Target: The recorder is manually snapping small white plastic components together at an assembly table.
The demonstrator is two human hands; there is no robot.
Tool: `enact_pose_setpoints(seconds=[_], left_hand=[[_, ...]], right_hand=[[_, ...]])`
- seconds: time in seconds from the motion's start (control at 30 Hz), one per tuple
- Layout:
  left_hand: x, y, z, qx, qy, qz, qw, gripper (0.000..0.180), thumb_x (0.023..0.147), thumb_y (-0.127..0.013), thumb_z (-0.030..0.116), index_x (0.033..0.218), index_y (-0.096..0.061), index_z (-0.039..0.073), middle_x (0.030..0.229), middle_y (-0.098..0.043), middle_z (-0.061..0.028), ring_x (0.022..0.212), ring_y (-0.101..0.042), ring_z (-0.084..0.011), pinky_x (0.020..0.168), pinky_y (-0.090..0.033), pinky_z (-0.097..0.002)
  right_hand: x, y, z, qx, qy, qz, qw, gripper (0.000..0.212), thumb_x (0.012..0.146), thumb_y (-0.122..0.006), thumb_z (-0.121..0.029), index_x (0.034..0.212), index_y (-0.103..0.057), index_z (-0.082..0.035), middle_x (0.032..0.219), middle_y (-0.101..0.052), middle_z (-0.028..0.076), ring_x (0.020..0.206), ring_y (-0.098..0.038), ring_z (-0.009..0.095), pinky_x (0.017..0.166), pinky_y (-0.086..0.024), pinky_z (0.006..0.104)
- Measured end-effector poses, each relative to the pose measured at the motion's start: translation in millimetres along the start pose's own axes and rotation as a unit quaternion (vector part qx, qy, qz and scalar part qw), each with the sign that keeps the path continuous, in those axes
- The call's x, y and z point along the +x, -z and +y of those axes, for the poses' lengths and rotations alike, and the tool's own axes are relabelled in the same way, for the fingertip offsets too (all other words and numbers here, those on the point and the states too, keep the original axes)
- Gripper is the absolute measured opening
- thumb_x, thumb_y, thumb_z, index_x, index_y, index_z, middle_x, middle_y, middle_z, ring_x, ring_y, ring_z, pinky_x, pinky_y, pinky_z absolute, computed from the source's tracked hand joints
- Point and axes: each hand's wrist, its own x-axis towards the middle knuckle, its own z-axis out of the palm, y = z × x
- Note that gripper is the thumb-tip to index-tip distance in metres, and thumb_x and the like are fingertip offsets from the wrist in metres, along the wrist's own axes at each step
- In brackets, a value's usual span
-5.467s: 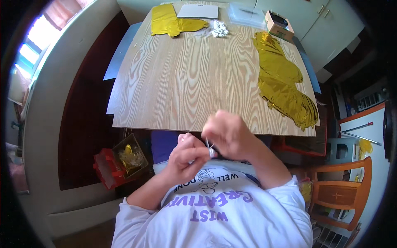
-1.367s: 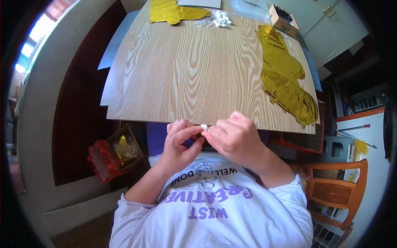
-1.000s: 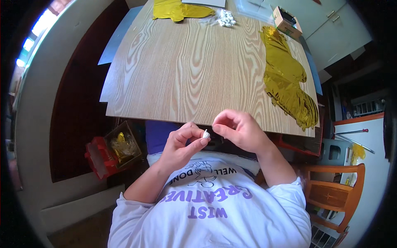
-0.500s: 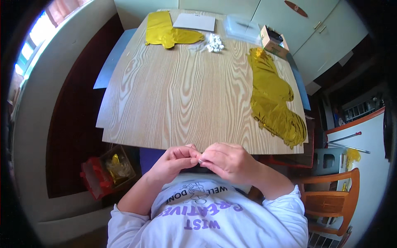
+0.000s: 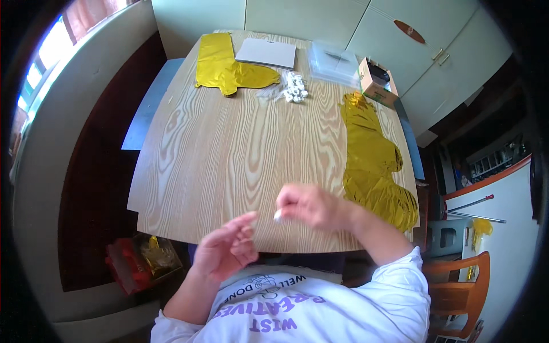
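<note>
Above the near edge of the table, my right hand (image 5: pixel 311 207) pinches a small white piece (image 5: pixel 278 215) between thumb and fingers; its exact kind is too small to tell. My left hand (image 5: pixel 230 243) is a little lower and to the left, palm turned up, its fingers loosely bent and apart with nothing visible in them. A pile of small white pieces (image 5: pixel 295 89) lies farther back on the table. Beside it on the left is a flat gold foil balloon (image 5: pixel 220 66). Another, wrinkled gold foil balloon (image 5: pixel 372 154) stretches along the right side, beyond my right forearm.
The wood-grain table (image 5: pixel 229 154) fills the middle. At its back are a white flat box (image 5: pixel 266 54), a clear plastic container (image 5: pixel 333 64) and a cardboard box (image 5: pixel 374 88). A red box (image 5: pixel 128 266) stands low at left; a wooden chair (image 5: pixel 460 291) is at right.
My hands, together before, have come apart and moved up over the table edge. The white piece stays in my right hand, while my left has opened. The view has tilted, showing the table lower.
</note>
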Motion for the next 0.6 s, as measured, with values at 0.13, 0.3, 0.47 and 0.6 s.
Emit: enact_pose_setpoints(seconds=[0.13,0.3,0.47,0.6], left_hand=[[-27,8,4,0.121,-0.081,0.031,0.989,0.041,0.09,-0.056,0.018,0.125,-0.056,-0.004,0.098,-0.063,-0.0073,0.075,-0.052,-0.0126,0.075,-0.043,-0.0298],[-48,3,-3,0.257,0.019,0.057,0.965,0.03,0.088,-0.061,0.006,0.115,-0.062,-0.006,0.093,-0.064,-0.0058,0.082,-0.056,-0.0104,0.075,-0.045,-0.0233],[-57,10,-2,0.268,0.008,0.1,0.958,0.027,0.088,-0.061,0.002,0.114,-0.063,-0.005,0.094,-0.065,-0.0042,0.08,-0.056,-0.0083,0.072,-0.044,-0.0203],[-60,4,-2,0.325,0.017,0.131,0.937,0.03,0.087,-0.062,0.003,0.116,-0.062,-0.005,0.092,-0.064,-0.0032,0.077,-0.054,-0.0063,0.07,-0.042,-0.0183]], right_hand=[[45,101,70,0.043,-0.212,0.245,0.945,0.01,0.094,-0.06,-0.016,0.09,-0.061,-0.007,0.076,-0.061,0.0,0.062,-0.054,0.006,0.056,-0.047,0.0227],[105,184,147,0.003,-0.317,0.345,0.883,0.01,0.088,-0.064,-0.01,0.082,-0.063,-0.002,0.066,-0.061,0.003,0.049,-0.05,0.007,0.042,-0.04,0.0224],[142,190,155,-0.066,-0.374,0.362,0.851,0.011,0.085,-0.065,-0.009,0.077,-0.065,-0.001,0.06,-0.062,0.007,0.043,-0.053,0.011,0.038,-0.039,0.0244],[133,190,146,0.029,-0.371,0.387,0.844,0.011,0.088,-0.06,-0.01,0.088,-0.063,0.001,0.072,-0.064,0.01,0.052,-0.059,0.015,0.042,-0.045,0.0254]])
